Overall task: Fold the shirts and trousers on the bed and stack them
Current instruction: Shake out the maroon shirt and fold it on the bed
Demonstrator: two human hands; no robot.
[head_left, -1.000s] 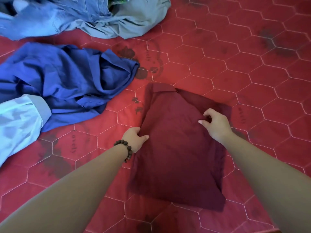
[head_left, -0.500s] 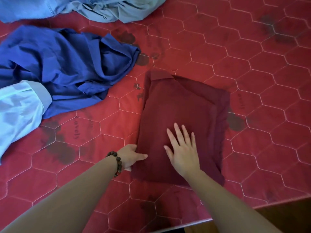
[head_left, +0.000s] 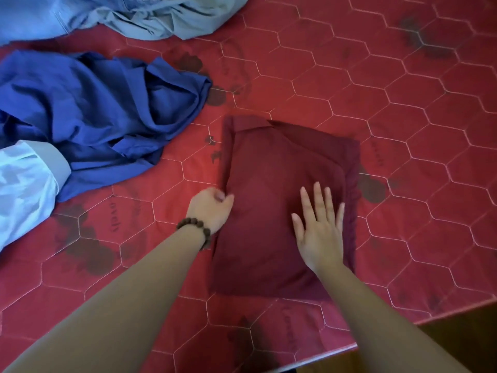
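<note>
Pressing flat, your right hand (head_left: 318, 227) lies with fingers straight on the folded maroon collared shirt (head_left: 271, 189); your left hand (head_left: 212, 208) pinches its left edge.

Folded maroon cotton shirt (head_left: 271, 200): 1, near centre
Crumpled royal-blue shirt (head_left: 102, 114): 1, left
Pale-blue cuffed sleeve (head_left: 27, 184): 1, near left
Grey-blue garments (head_left: 150, 20): heap, far left, count unclear
Hands: 2

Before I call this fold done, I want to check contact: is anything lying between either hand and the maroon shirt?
Nothing visible. The right hand lies flat, fingers straight, directly on the maroon shirt. The left hand grips its left edge. The blue shirt lies apart, to the left.
</note>
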